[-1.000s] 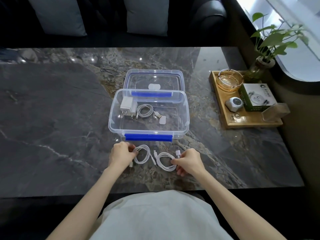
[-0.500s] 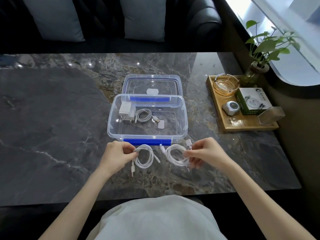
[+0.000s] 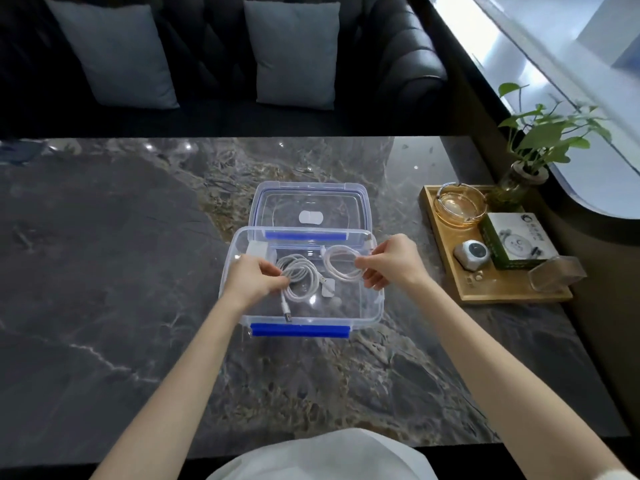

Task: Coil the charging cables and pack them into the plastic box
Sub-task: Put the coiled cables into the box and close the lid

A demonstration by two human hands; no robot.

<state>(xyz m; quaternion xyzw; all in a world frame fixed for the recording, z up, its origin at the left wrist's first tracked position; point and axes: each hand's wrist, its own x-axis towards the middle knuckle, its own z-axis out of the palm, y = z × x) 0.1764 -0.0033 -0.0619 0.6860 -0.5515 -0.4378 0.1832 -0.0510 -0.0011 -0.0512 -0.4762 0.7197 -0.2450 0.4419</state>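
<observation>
Two coiled white charging cables are held over the open clear plastic box (image 3: 375, 308), one in each hand, probably so that each can be lowered inside without springing loose. The left coil (image 3: 300, 279) is a thick bundle of several loops with one straight end and its metal plug hanging toward the near wall of the box; the left hand (image 3: 251, 282) pinches it at its left edge. The right coil (image 3: 341, 268) is thinner, a neat ring of fewer loops, pinched at its right edge between the thumb and fingers of the right hand (image 3: 389, 263), above the far right part of the box. Whether either coil touches the box floor cannot be told. A white charger plug (image 3: 257, 251) shows at the far left corner inside, and a small white piece (image 3: 327, 289) lies near the middle. The box has blue clips on its near and far walls. Its clear lid (image 3: 310, 206) lies flat just beyond it on the dark marble table (image 3: 104, 271). To the right, well apart, a wooden tray (image 3: 512, 296) holds a glass ashtray (image 3: 459, 204) and a small green and white carton (image 3: 517, 240), with a potted plant (image 3: 540, 140) at its far end.
</observation>
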